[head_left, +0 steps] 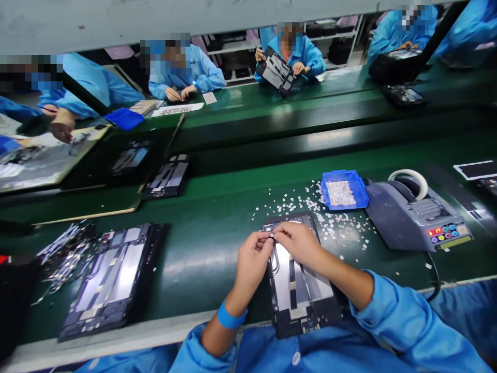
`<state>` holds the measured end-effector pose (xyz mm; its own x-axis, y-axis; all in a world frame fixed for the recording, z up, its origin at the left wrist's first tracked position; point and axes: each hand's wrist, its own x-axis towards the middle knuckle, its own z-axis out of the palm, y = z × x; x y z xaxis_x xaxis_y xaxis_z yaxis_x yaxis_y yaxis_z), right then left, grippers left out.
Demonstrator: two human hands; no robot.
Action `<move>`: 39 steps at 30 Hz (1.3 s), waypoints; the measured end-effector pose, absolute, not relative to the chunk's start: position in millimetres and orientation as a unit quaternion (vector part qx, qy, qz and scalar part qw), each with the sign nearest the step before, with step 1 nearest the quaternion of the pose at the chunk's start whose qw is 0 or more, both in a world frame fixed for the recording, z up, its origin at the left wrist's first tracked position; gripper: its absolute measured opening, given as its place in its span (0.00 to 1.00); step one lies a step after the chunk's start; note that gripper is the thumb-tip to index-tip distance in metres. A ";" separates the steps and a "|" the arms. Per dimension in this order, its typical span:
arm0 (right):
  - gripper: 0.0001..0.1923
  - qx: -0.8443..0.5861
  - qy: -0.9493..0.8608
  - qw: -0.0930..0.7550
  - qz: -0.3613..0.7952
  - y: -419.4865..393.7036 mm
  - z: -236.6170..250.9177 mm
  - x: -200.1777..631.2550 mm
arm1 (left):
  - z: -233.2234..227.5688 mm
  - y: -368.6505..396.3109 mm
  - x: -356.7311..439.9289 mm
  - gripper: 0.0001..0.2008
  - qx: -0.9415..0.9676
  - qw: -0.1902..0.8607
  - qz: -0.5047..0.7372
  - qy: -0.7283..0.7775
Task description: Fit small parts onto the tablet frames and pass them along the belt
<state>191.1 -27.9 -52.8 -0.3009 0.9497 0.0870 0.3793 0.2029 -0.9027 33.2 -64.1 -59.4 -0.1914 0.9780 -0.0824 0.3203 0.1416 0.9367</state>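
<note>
Open tablet [301, 298] lies at the near edge of the green surface [205, 269], left of the tape dispenser [419, 212]. Over its far end, our left grip [251, 259] has fingertips together on a tiny pale piece [272, 235]; our right grip [301, 241] meets it there, though we cannot tell whether that one pinches too. Just left of the dispenser we note a blue tray [362, 192] and scattered pale bits [330, 226]; far left, another open tablet [108, 280] beside heaped thin strips [66, 248].

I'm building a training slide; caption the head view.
Left hand and right hand meet at a tiny white piece over a flat, open device, a blue tray nearby.
</note>
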 end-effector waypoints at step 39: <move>0.09 -0.412 -0.842 0.300 0.175 -38.2 -65.7 196.0 | -42.3 -65.9 22.7 0.07 0.603 0.388 0.330 0.613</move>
